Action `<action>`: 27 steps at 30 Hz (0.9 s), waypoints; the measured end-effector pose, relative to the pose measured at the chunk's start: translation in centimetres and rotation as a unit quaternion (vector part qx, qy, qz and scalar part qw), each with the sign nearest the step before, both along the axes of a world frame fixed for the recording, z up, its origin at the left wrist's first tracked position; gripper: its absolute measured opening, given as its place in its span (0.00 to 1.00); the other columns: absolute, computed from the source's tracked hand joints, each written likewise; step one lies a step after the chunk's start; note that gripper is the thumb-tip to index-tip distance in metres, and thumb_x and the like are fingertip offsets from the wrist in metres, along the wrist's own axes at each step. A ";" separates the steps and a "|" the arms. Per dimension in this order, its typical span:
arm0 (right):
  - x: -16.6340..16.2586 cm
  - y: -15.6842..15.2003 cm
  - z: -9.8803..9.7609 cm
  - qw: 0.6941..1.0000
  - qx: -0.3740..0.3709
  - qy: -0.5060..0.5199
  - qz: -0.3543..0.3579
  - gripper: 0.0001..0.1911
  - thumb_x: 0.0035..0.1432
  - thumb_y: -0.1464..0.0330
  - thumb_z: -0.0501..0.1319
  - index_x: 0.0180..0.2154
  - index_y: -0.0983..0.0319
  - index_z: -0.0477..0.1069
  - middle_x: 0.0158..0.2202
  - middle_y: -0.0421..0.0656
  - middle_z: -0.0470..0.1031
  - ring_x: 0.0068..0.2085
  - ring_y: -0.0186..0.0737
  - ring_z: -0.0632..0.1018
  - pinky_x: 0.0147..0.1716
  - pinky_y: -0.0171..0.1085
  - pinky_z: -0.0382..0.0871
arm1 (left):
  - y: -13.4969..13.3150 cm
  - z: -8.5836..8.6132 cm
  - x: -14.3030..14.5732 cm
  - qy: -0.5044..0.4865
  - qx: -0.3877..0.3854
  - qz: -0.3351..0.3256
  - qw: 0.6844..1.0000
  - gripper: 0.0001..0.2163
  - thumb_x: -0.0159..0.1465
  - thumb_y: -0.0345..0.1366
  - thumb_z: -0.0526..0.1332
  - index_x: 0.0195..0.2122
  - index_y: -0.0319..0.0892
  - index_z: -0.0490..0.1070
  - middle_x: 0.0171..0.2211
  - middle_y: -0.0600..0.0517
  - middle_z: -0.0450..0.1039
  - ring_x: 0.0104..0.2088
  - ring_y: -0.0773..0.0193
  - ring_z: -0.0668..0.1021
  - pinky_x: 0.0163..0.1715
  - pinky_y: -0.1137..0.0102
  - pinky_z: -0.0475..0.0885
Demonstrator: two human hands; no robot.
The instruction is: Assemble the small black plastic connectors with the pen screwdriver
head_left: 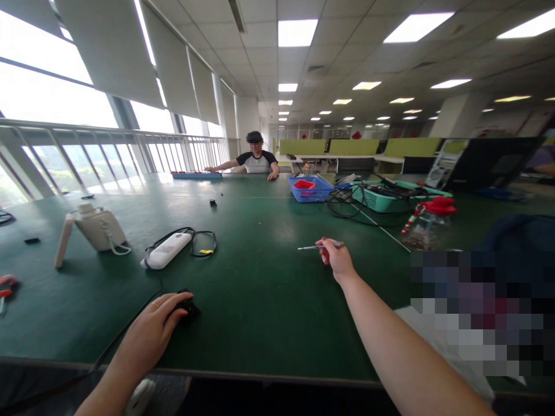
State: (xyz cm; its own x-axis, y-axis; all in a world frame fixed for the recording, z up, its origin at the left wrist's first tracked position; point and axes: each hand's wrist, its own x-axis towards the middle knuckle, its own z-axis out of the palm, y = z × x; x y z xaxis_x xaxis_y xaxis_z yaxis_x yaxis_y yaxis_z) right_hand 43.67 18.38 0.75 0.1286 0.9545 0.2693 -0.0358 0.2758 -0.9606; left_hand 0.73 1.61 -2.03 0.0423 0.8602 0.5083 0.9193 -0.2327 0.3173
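Note:
My left hand (pixel 158 320) is closed over a small black object (pixel 189 309) lying on the green table (pixel 264 306). The fingers hide part of it, so its kind cannot be made out. Farther right, my right hand (pixel 336 259) pinches a slim screwdriver (pixel 307 248) just above the tabletop. Its thin metal shaft points left, and its back end sticks out past the fingers. Beyond my left hand lies a white oblong device (pixel 167 251) with a black cable looped beside it.
A cream-coloured flask-like device (pixel 97 227) stands at the left, near an orange-handled tool (pixel 6 286). At the right are a blue basket (pixel 310 193), a green basket (pixel 381 202) full of cables and a red-lidded bottle (pixel 427 228). Another person (pixel 255 159) sits at the far end.

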 end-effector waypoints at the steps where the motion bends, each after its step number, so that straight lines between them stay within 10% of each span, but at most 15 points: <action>1: 0.0 0.0 0.0 1.000 -0.001 0.003 -0.002 0.15 0.55 0.58 0.63 0.28 0.65 0.76 0.19 0.38 0.68 0.18 0.28 0.65 0.15 0.30 0.56 | 0.0 0.2 0.1 0.000 0.002 0.001 1.000 0.23 0.67 0.54 0.50 0.48 0.47 0.77 0.45 0.48 0.79 0.44 0.55 0.81 0.46 0.63 0.76; 27: -0.2 0.4 -0.3 1.000 0.008 0.005 -0.001 0.14 0.53 0.59 0.62 0.27 0.65 0.76 0.18 0.38 0.67 0.16 0.28 0.65 0.14 0.30 0.54 | -0.8 1.3 0.6 0.037 -0.008 0.004 0.999 0.21 0.66 0.56 0.52 0.50 0.52 0.77 0.47 0.50 0.79 0.48 0.55 0.79 0.51 0.61 0.73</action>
State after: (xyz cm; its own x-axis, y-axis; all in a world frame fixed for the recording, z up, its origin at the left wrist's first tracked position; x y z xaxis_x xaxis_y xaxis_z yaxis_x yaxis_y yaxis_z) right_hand 43.47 18.82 0.44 0.1337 0.9498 0.2829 -0.0452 0.2910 -0.9557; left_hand 1.33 0.83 -0.75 0.0718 0.8687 0.4902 0.9425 -0.2199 0.2515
